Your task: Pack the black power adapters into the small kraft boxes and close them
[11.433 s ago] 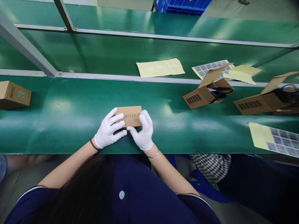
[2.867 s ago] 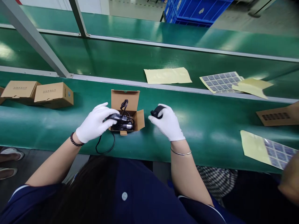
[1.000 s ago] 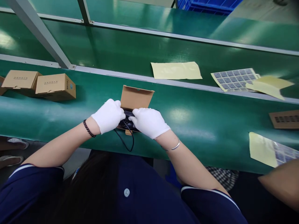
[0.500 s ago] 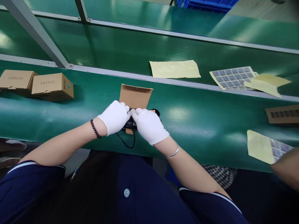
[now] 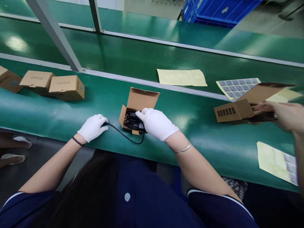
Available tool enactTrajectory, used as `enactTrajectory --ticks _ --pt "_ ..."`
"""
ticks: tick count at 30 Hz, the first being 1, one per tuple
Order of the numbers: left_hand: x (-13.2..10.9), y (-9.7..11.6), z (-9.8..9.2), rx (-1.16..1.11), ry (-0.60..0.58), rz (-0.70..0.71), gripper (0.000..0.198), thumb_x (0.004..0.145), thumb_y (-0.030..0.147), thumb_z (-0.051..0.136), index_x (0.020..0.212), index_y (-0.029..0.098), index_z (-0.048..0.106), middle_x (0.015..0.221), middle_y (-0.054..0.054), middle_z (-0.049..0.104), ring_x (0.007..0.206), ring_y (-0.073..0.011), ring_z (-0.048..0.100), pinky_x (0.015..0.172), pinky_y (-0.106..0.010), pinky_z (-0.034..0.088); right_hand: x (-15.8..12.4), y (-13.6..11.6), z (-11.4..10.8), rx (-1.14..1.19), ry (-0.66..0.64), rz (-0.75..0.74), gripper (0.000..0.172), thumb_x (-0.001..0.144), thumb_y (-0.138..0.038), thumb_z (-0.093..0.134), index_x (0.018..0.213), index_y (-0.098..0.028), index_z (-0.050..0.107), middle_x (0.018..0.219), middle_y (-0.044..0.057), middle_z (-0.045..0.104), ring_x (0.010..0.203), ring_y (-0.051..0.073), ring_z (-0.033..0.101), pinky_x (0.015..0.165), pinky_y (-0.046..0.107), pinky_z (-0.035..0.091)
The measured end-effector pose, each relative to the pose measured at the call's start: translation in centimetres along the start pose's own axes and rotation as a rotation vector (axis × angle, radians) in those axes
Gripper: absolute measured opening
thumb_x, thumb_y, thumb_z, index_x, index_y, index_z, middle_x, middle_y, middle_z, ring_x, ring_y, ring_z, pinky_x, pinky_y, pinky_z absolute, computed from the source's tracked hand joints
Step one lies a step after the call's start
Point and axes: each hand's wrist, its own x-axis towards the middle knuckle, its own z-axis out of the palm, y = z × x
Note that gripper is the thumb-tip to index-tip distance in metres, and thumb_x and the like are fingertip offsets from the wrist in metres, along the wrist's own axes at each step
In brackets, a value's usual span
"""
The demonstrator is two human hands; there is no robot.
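Observation:
An open cardboard box [image 5: 123, 115] stands on the green bench in front of me, its lid raised at the back. Inside lies a black device [image 5: 136, 124] with coiled black cords; its exact kind is unclear. To the left of the box, my left hand [image 5: 93, 128], in a white glove, pinches the end of a black cable [image 5: 125, 136] that curves out over the front of the box. My white-gloved right hand [image 5: 158, 123] covers the box's right end, fingers closed down at the black device. Part of what those fingers grip is hidden.
Several closed cardboard boxes [image 5: 66, 88] sit at the left. A yellowish backing sheet [image 5: 181, 77] and label sheets [image 5: 237, 88] lie behind. At right, another person's hand [image 5: 280, 110] holds an open box [image 5: 234, 110]. Another label sheet [image 5: 270, 160] lies nearer. A grey post [image 5: 57, 38] rises at left.
My left hand has moved away from the box to the left, drawing the cable out. My right hand stays at the box. The other person's hand has brought an open box into view.

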Motion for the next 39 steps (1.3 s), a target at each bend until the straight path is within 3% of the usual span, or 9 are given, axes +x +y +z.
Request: enactTrajectory --ticks 3,6,10,15,19,26,32,35,39 --pt "-0.2 1.5 0.6 -0.079 -0.011 -0.027 0.027 0.1 0.025 0.045 0.087 0.019 0.069 0.083 -0.007 0.07 0.076 -0.0217 0.066 0.068 -0.034 0.05 -0.8 0.6 1.2 0.033 0.25 -0.173 0.049 0.099 -0.006 0.04 0.144 -0.019 0.054 0.121 0.014 0.068 0.09 0.023 0.061 0.069 0.033 0.037" --pt "-0.9 2.1 -2.1 -0.194 -0.062 0.04 0.025 0.099 0.027 0.047 0.081 0.022 0.064 0.081 -0.003 0.07 0.073 -0.0203 0.067 0.068 -0.033 0.053 -1.7 0.7 2.1 0.063 0.377 -0.35 0.043 0.101 -0.003 0.032 0.121 -0.016 0.067 0.112 0.013 0.071 0.087 0.02 0.059 0.072 0.033 0.035" --pt "-1.6 2.4 -7.9 -0.514 -0.008 0.028 0.021 0.097 0.041 0.053 0.085 0.025 0.061 0.065 0.004 0.064 0.055 -0.0149 0.062 0.054 -0.027 0.051 -1.9 0.7 2.1 0.106 0.212 -0.304 0.033 0.096 -0.001 0.04 0.101 -0.015 0.07 0.087 0.009 0.072 0.071 0.017 0.057 0.065 0.032 0.028" --pt "1.2 6.7 -11.9 -1.003 0.33 -0.073 0.02 0.098 0.043 0.053 0.106 0.025 0.052 0.082 -0.002 0.07 0.068 -0.0183 0.073 0.064 -0.035 0.061 -1.2 1.1 0.0 0.166 -0.034 -0.197 0.037 0.093 -0.009 0.052 0.12 -0.024 0.074 0.087 0.005 0.077 0.071 0.017 0.064 0.064 0.029 0.027" --pt "5.1 9.9 -9.9 -0.93 0.45 0.042 0.018 0.102 0.033 0.043 0.112 0.022 0.053 0.103 -0.006 0.071 0.091 -0.0195 0.076 0.085 -0.041 0.063 -0.9 1.7 -1.1 0.293 -0.111 -0.18 0.029 0.097 -0.024 0.058 0.12 -0.027 0.076 0.101 0.005 0.08 0.081 0.019 0.069 0.066 0.026 0.034" --pt "7.7 8.3 -4.7 -0.146 0.086 0.237 0.03 0.089 0.012 0.047 0.098 0.019 0.075 0.102 -0.006 0.077 0.091 -0.0205 0.071 0.084 -0.035 0.055 -1.3 2.4 0.2 0.469 0.048 -0.162 0.021 0.097 -0.032 0.066 0.113 -0.023 0.078 0.105 0.004 0.08 0.09 0.019 0.07 0.075 0.028 0.042" --pt "8.8 10.6 -5.0 0.218 0.011 0.238 0.026 0.092 0.011 0.051 0.082 0.015 0.075 0.073 -0.015 0.072 0.09 -0.0316 0.069 0.071 -0.039 0.046 -1.9 1.8 0.1 0.396 0.122 0.093 0.019 0.1 -0.036 0.064 0.106 -0.025 0.078 0.1 0.003 0.081 0.089 0.02 0.071 0.072 0.028 0.042" --pt "8.9 10.7 -5.6 0.228 -0.041 0.226 0.027 0.097 0.016 0.048 0.095 0.013 0.075 0.08 -0.016 0.073 0.086 -0.0305 0.07 0.072 -0.038 0.047 -1.8 1.4 -0.1 0.223 0.131 0.231 0.031 0.102 -0.045 0.056 0.103 -0.022 0.077 0.097 0.009 0.08 0.09 0.023 0.073 0.068 0.029 0.041" --pt "8.2 8.0 -6.6 0.026 -0.117 0.367 0.032 0.1 0.024 0.048 0.124 0.016 0.067 0.103 -0.012 0.076 0.088 -0.0243 0.071 0.078 -0.032 0.05 -0.4 0.8 -1.0 0.133 0.021 0.358 0.032 0.101 -0.04 0.051 0.107 -0.018 0.075 0.099 0.016 0.079 0.092 0.028 0.075 0.066 0.03 0.045"
